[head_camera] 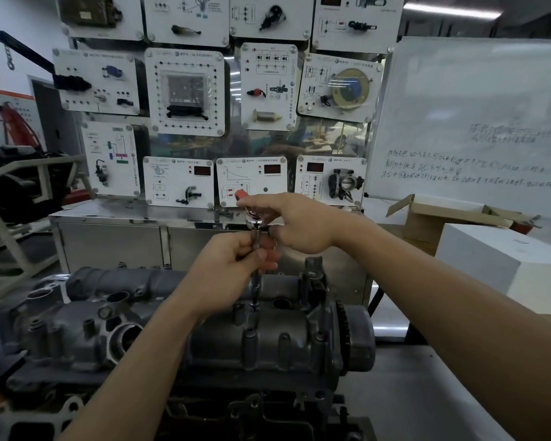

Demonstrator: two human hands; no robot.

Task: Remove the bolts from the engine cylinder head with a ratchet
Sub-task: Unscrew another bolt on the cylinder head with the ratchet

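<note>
Whiteboard (474, 106), cardboard box (433, 227) right of cylinder head (283, 342)

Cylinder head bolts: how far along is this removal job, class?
Done: nothing removed is in view. In hand: the left hand grips the extension, the right hand pinches the ratchet at its top, and the socket is down on the cylinder head. Left: this one, and apparently the near-edge bolts.

Cyl. head (268, 345) sits on grey bench (427, 393).
</note>
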